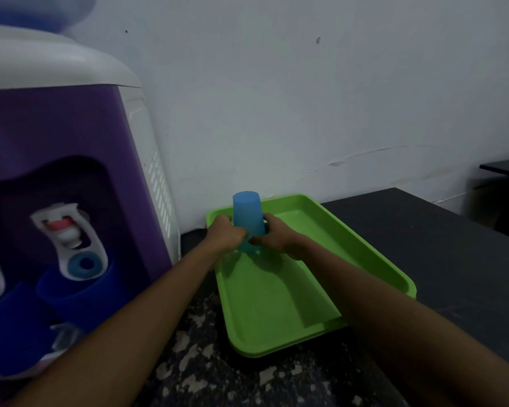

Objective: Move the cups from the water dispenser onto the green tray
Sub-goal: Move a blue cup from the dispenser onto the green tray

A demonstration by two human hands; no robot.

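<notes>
A light blue cup (247, 214) stands upside down at the far left end of the green tray (279, 304). My left hand (225, 235) and my right hand (272, 235) both grip its lower part, one on each side. Its rim is hidden behind my fingers, so I cannot tell whether it touches the tray. Two dark blue cups (71, 292) (9, 327) stand upright under the taps of the purple and white water dispenser (71, 127) at the left.
The tray lies across a speckled dark counter (218, 374) and a black table (453, 254), close to the grey wall (306, 98). The dispenser's side stands just left of the tray. Another dark surface (506, 167) shows at the far right.
</notes>
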